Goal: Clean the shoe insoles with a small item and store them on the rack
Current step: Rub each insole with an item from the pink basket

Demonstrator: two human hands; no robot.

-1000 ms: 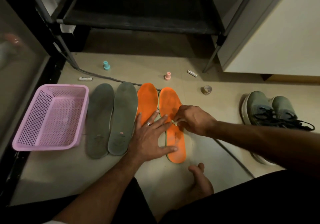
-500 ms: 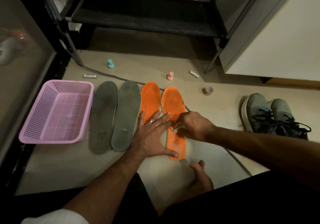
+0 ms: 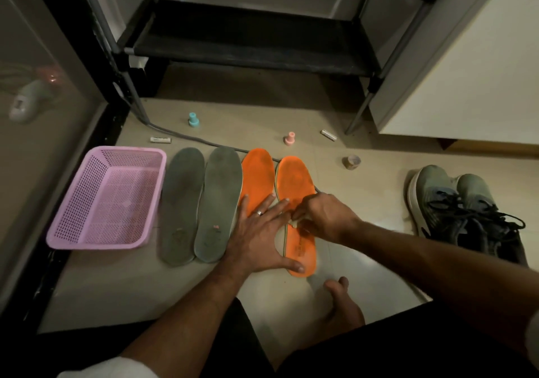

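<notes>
Two grey insoles and two orange insoles lie side by side on the floor. My left hand lies flat with spread fingers across the left orange insole and the heel of the right orange insole, pressing them down. My right hand pinches a small whitish item against the middle of the right orange insole. The black rack stands behind the insoles, its bottom shelf bare.
A pink mesh basket sits left of the insoles. A teal stopper, a pink stopper, two small white tubes, a tape roll and a cable lie beyond. Grey-green sneakers stand right; my bare foot is near.
My right hand has slid with the small item down the right orange insole toward its middle. My left hand stays pressed flat. The view has tilted up slightly.
</notes>
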